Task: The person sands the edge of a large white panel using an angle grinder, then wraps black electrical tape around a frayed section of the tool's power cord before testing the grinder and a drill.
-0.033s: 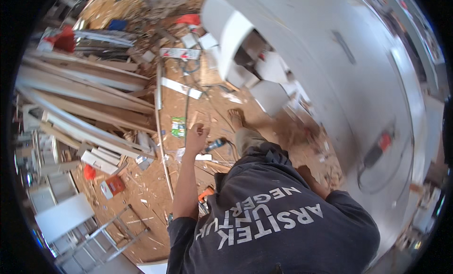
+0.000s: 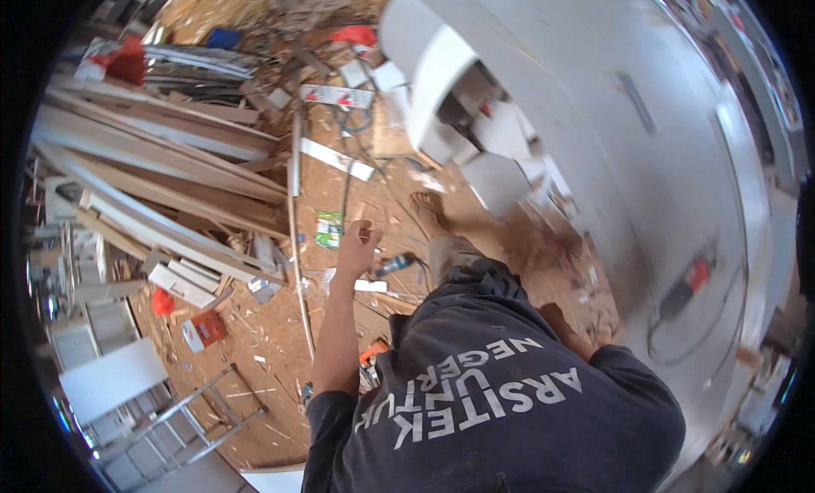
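Note:
My left hand (image 2: 359, 245) hangs over the littered floor with its fingers curled; whether it holds anything small is too unclear to tell. Just beyond it lie a green printed packet (image 2: 328, 229) and a blue power tool (image 2: 394, 264) with a cord. My right hand (image 2: 550, 315) is partly hidden by my dark shirt, its fingers unclear. My bare foot (image 2: 426, 206) rests on the brown floor. Below, beside my left arm, lies an orange tool (image 2: 372, 353).
Long boards (image 2: 161, 153) are stacked at left, above an aluminium ladder (image 2: 216, 391). A large pale panel (image 2: 594, 111) fills the right, with a red-and-black power tool (image 2: 688, 285) on it and white offcuts (image 2: 497, 179) beside it. Cords and scraps cross the floor.
The floor and boards appear slightly shifted rightward and down in the view, as the camera moves. My hands keep nearly the same posture.

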Action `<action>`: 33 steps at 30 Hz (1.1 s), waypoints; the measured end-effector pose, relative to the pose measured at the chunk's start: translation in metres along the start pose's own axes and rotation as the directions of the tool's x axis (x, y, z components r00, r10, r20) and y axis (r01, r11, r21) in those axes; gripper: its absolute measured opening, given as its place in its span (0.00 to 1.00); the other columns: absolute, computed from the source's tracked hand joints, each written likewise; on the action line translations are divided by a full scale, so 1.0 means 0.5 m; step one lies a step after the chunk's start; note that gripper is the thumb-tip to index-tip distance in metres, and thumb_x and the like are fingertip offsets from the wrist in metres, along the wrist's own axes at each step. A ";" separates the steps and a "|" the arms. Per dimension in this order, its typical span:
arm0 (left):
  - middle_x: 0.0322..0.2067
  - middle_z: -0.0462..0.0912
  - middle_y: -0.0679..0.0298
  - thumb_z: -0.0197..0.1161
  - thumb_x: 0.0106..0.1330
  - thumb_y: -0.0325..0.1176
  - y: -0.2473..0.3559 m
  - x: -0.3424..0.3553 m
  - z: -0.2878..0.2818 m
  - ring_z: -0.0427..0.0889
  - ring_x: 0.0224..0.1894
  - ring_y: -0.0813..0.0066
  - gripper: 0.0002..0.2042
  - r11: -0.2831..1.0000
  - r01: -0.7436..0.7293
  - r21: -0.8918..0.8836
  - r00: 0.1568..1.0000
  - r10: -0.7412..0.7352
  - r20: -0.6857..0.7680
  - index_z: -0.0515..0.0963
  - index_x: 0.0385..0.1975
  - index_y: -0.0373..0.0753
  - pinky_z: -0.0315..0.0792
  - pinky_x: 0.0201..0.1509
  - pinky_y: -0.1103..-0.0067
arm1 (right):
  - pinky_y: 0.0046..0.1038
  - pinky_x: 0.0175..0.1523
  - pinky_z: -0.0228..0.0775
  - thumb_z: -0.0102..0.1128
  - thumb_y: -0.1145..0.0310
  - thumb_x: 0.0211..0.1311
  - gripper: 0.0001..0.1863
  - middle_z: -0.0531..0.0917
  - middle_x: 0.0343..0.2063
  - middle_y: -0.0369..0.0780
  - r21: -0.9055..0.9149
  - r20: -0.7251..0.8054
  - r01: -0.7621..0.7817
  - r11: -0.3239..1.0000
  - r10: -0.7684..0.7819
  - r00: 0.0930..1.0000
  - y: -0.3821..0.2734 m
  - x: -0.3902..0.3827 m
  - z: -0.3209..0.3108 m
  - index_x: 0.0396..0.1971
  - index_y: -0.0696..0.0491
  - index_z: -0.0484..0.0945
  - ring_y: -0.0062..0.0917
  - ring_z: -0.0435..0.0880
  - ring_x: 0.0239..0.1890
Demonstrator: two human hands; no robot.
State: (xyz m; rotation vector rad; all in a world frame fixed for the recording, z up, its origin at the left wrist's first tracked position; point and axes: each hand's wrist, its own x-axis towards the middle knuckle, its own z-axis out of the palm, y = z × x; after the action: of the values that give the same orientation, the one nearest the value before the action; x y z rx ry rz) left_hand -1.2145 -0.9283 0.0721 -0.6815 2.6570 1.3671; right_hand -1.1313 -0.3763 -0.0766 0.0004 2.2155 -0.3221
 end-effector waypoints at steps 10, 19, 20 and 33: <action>0.43 0.84 0.49 0.58 0.65 0.45 -0.613 0.052 -0.153 0.83 0.47 0.52 0.20 0.862 0.434 0.261 0.886 -0.356 -0.297 0.78 0.46 0.33 0.76 0.48 0.61 | 0.44 0.48 0.73 0.56 0.55 0.61 0.19 0.83 0.36 0.54 -0.119 -0.030 0.407 0.906 -0.413 0.910 -0.662 0.523 -0.399 0.40 0.57 0.81 0.48 0.83 0.44; 0.40 0.84 0.54 0.56 0.68 0.42 -0.519 0.363 -0.224 0.82 0.43 0.62 0.17 0.665 0.747 0.005 0.662 -0.745 0.079 0.80 0.45 0.35 0.76 0.47 0.66 | 0.38 0.43 0.75 0.60 0.57 0.62 0.15 0.85 0.33 0.47 0.049 -0.320 0.592 0.804 -0.549 0.772 -1.453 0.791 -0.784 0.35 0.54 0.84 0.42 0.84 0.37; 0.40 0.84 0.54 0.56 0.68 0.42 -0.537 0.434 -0.253 0.81 0.42 0.62 0.17 0.684 0.729 0.041 0.679 -0.729 0.085 0.80 0.45 0.35 0.76 0.47 0.67 | 0.38 0.43 0.75 0.60 0.57 0.62 0.15 0.85 0.33 0.47 0.026 -0.334 0.608 0.793 -0.567 0.753 -1.518 0.825 -0.813 0.35 0.54 0.84 0.41 0.85 0.37; 0.26 0.84 0.57 0.69 0.59 0.40 -0.590 1.413 -1.070 0.82 0.30 0.65 0.14 0.868 0.497 0.015 0.794 -0.448 -0.412 0.77 0.27 0.33 0.76 0.41 0.71 | 0.42 0.52 0.74 0.60 0.44 0.56 0.29 0.84 0.42 0.55 -0.052 -0.111 -0.100 0.994 0.093 0.989 -1.678 1.061 -0.779 0.36 0.60 0.85 0.48 0.83 0.47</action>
State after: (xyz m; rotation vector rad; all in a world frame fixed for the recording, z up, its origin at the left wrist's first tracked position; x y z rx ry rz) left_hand -1.6549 -1.7470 -0.0169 -1.6286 2.5291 0.9946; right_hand -1.8577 -1.1571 -0.0670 0.0957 2.3226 -0.2091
